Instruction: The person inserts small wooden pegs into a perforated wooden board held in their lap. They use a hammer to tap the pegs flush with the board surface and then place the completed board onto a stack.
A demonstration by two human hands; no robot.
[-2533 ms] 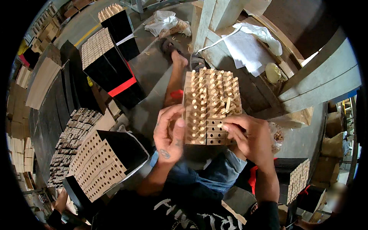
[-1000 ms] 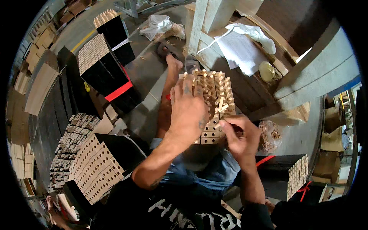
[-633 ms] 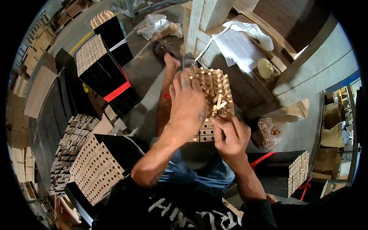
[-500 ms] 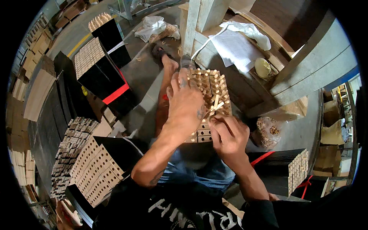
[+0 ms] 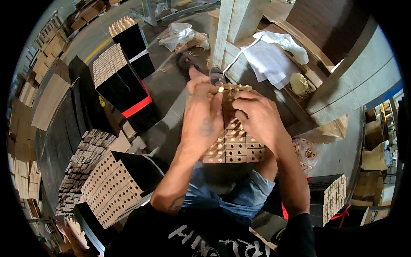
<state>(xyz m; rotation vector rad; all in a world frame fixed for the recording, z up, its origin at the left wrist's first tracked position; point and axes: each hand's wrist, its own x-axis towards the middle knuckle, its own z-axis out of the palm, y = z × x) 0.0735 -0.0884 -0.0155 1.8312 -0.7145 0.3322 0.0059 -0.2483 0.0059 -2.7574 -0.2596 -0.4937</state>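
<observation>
Drilled wooden block in front of the seated person, above the thighs; its support is hidden. Pale pegs stand along its left edge and toward its far edge; dark holes lie open at the near-right corner. Left hand: thumb and fingers drawn together beside a peg end; right hand: fingers curled over the pegs. Whether either grips one cannot be told. The block is probably stiff and fairly heavy, best steadied by its sides; the pegs, light, rigid and apt to roll, suit a fingertip pinch near the top.
</observation>
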